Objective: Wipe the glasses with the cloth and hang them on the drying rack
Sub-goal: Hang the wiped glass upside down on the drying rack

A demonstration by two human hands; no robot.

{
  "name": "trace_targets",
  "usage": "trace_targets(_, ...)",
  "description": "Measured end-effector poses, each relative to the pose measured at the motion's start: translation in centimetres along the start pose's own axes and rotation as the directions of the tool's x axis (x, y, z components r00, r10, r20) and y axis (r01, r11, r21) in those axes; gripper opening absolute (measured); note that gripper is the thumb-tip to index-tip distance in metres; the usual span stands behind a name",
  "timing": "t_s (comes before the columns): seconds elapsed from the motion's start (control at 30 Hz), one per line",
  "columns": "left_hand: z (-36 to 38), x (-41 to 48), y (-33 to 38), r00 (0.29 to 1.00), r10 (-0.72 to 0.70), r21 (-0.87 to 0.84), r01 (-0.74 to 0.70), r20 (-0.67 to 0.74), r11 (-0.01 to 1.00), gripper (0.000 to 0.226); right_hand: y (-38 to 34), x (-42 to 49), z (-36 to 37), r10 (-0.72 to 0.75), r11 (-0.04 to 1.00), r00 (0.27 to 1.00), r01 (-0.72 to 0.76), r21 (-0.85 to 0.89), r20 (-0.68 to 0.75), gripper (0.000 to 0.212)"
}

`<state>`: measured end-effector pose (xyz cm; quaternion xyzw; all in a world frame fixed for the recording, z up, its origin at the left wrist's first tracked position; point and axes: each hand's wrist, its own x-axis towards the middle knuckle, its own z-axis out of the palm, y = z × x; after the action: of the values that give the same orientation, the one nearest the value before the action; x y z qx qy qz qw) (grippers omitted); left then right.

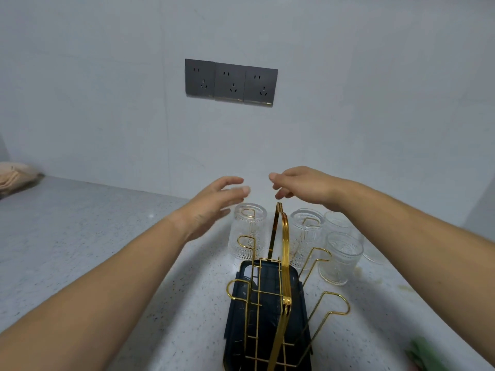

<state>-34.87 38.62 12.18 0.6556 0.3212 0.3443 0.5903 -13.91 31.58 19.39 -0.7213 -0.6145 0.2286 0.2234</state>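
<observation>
A gold wire drying rack (282,266) on a dark tray (242,330) stands on the counter in front of me. One ribbed clear glass (247,234) hangs upside down on a far left hook, another (305,234) on a far right hook. Two more glasses stand on the counter to the right, the nearer (340,258) and the farther (338,222). My left hand (211,204) hovers above the left hung glass, fingers relaxed and empty. Held over the right hung glass, my right hand (302,184) has loosely curled fingers and holds nothing. A green blur (420,352) shows at the bottom right.
Grey speckled counter (93,236) runs left and toward me. A folded beige cloth (16,178) lies at the far left against the wall. Three dark wall sockets (231,83) sit above. Several near rack hooks (332,303) stick out sideways.
</observation>
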Motion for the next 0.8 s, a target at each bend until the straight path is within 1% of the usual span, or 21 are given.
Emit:
trace_targets(0.1, 1.8, -0.3, 3.2, 0.992, 0.086, 0.004, -0.086, -0.093, 0.996, 0.051, 1.1, -1.7, -1.9, -0.012, 0.997, 0.995, 0.020, 0.072, -0.104, 0.053)
trace_targets(0.23, 6.1, -1.5, 7.4, 0.984, 0.172, 0.144, -0.164, -0.046, 0.976, 0.041, 3.7, -5.3, -5.1, -0.001, 0.991, 0.976, 0.030, 0.129, -0.218, 0.048)
trace_targets(0.3, 8.9, -2.2, 9.2, 0.982, 0.187, 0.172, -0.183, -0.005, 0.968, 0.042, 5.4, -7.5, -6.5, 0.016, 0.990, 0.967, 0.020, 0.140, -0.254, 0.048)
trace_targets(0.4, 13.1, -3.2, 11.5, 0.985, 0.158, 0.160, -0.166, 0.061, 0.973, 0.047, 8.3, -11.0, -8.6, 0.045, 0.985, 0.955, 0.006, 0.170, -0.294, 0.047)
trace_targets(0.47, 15.9, -3.8, 12.4, 0.987, 0.144, 0.154, -0.153, 0.071, 0.976, 0.047, 10.3, -12.9, -9.6, 0.072, 0.979, 0.945, -0.005, 0.204, -0.318, 0.045)
trace_targets(0.63, 23.3, -5.2, 11.4, 0.997, 0.076, 0.117, -0.074, -0.014, 0.990, 0.043, 15.1, -16.9, -10.7, 0.187, 0.931, 0.925, -0.060, 0.360, -0.330, 0.044)
trace_targets(0.73, 27.1, -5.5, 9.0, 0.998, 0.032, 0.087, -0.027, -0.055, 0.996, 0.060, 17.6, -18.5, -9.9, 0.221, 0.900, 0.926, -0.072, 0.431, -0.306, 0.046)
trace_targets(0.8, 29.2, -5.8, 6.7, 0.997, 0.003, 0.058, 0.001, -0.076, 0.998, 0.067, 19.1, -19.0, -9.2, 0.242, 0.880, 0.925, -0.082, 0.468, -0.293, 0.047)
